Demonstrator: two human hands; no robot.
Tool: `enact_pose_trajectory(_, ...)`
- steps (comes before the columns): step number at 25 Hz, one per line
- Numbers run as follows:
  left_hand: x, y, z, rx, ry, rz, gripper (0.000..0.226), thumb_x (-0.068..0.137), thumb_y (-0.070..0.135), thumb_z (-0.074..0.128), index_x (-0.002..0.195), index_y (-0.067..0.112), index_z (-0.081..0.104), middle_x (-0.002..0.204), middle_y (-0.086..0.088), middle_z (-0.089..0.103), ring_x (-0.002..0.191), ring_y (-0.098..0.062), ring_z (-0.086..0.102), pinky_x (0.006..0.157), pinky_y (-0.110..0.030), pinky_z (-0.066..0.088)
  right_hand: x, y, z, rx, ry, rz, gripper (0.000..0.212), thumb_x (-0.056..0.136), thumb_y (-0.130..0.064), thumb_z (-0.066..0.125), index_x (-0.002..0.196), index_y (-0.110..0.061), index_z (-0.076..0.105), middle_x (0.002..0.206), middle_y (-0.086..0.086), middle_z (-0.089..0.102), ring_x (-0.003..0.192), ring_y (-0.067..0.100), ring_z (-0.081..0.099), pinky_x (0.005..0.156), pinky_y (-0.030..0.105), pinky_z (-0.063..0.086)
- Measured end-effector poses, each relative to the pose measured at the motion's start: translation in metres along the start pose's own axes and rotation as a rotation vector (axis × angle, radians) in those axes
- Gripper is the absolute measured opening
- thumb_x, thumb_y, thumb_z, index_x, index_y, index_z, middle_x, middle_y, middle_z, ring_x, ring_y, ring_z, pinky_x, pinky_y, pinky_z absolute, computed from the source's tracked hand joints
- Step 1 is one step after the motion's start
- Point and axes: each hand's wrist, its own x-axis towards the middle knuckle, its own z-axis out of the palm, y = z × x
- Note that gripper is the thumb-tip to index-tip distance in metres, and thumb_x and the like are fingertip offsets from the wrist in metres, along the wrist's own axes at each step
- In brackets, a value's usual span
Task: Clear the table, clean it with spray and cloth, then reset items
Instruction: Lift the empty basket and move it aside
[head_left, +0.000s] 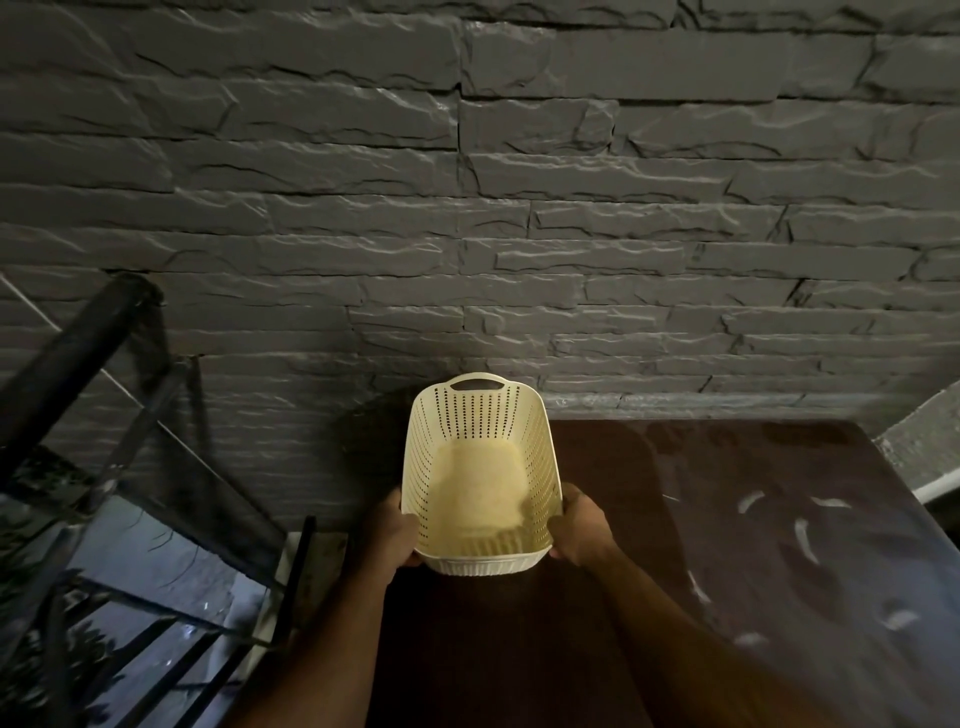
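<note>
A cream plastic basket (480, 415) with perforated walls and a handle slot at its far end is held above the left end of the dark brown table (727, 519). My left hand (395, 530) grips its near left rim and my right hand (582, 525) grips its near right rim. Nothing lies inside the basket. The table top is glossy with pale light streaks on its right part. No spray bottle or cloth is in view.
A dark stone-textured wall (467, 182) rises right behind the table. To the left stands a black metal railing (88, 353) with a drop beyond it. A pale ledge (930, 441) sits at the table's far right corner.
</note>
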Motion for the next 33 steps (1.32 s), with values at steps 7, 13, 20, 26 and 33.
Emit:
enact_pose_trajectory(7, -0.004, 0.003, -0.002, -0.045, -0.008, 0.018, 0.047, 0.095, 0.025, 0.055, 0.139, 0.027, 0.042, 0.128, -0.01, 0.056, 0.106, -0.031, 0.058, 0.067, -0.045, 0.06, 0.001, 0.003, 0.001, 0.008, 0.006, -0.02, 0.047, 0.083, -0.021, 0.06, 0.129, -0.016, 0.053, 0.102, 0.002, 0.069, 0.088, 0.029, 0.071, 0.079, 0.046, 0.06)
enact_pose_trajectory(13, -0.015, -0.009, -0.011, -0.047, 0.077, 0.007, 0.071, 0.088, 0.064, 0.045, 0.145, 0.023, 0.034, 0.142, -0.01, 0.047, 0.124, -0.034, 0.049, 0.091, -0.049, 0.051, -0.013, 0.005, -0.01, -0.02, 0.052, -0.05, 0.094, 0.08, -0.061, 0.064, 0.151, -0.013, 0.026, 0.139, 0.014, 0.057, 0.121, 0.031, 0.059, 0.098, 0.037, 0.049)
enact_pose_trajectory(20, -0.046, 0.009, -0.03, 0.009, 0.266, 0.207, 0.052, 0.096, 0.038, 0.05, 0.143, 0.017, 0.041, 0.143, -0.01, 0.048, 0.128, -0.026, 0.048, 0.104, -0.041, 0.039, -0.043, 0.008, -0.02, -0.227, 0.239, -0.195, 0.078, 0.086, -0.044, 0.066, 0.149, -0.014, 0.032, 0.144, 0.016, 0.047, 0.121, 0.032, 0.056, 0.1, 0.042, 0.048)
enact_pose_trajectory(26, -0.11, 0.033, -0.012, 0.116, 0.369, 0.467, 0.044, 0.095, 0.028, 0.056, 0.136, 0.014, 0.051, 0.134, -0.012, 0.056, 0.121, -0.028, 0.054, 0.098, -0.037, 0.044, -0.085, 0.019, -0.039, -0.327, 0.296, -0.328, 0.071, 0.088, -0.039, 0.064, 0.148, -0.016, 0.035, 0.151, 0.013, 0.041, 0.135, 0.03, 0.043, 0.107, 0.044, 0.041)
enact_pose_trajectory(33, -0.195, 0.047, 0.086, 0.207, 0.325, 0.64, 0.04, 0.093, 0.024, 0.059, 0.131, 0.01, 0.056, 0.134, -0.009, 0.057, 0.125, -0.026, 0.051, 0.105, -0.039, 0.04, -0.139, 0.066, -0.118, -0.439, 0.329, -0.456, 0.065, 0.089, -0.037, 0.064, 0.146, -0.017, 0.039, 0.149, 0.009, 0.042, 0.136, 0.028, 0.04, 0.109, 0.041, 0.04)
